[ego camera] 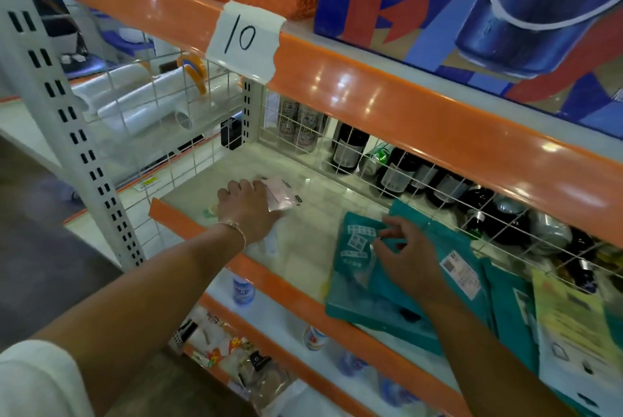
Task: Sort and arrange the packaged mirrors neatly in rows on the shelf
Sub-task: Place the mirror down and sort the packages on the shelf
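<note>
Two bare hands are shown reaching onto a pale, smooth shelf [303, 248] edged with a glossy orange strip. The left hand [247, 207] is laid palm-down near the shelf's left end, its fingers curled over the edge of a small pink packet [281, 196] in clear, glossy film; the packet is held at the fingertips and lies flat on the shelf board, extending to the right of the hand. A thin beaded bracelet [234, 226] is worn at that wrist. The right hand [409, 256] is placed on a stack of flat, rectangular teal packets [360, 302] with white printed squares; its thumb and forefinger are pinched at the upper edge of the top teal packet, beside the print. More teal packets [505, 302] and a yellow-and-white leaflet-like pack [569, 325] are overlapped to the right and are cut off by the frame edge. Whether mirrors are contained cannot be made out through the wrapping. A white wire grid [371, 160] closes the back of the shelf; dark glass bottles [350, 147] and metal cans [298, 127] are seen through it, partly hidden by the shelf above. A paper tag marked "10" [244, 39] is taped to the upper orange strip. Items on the lower shelf are blurred.
</note>
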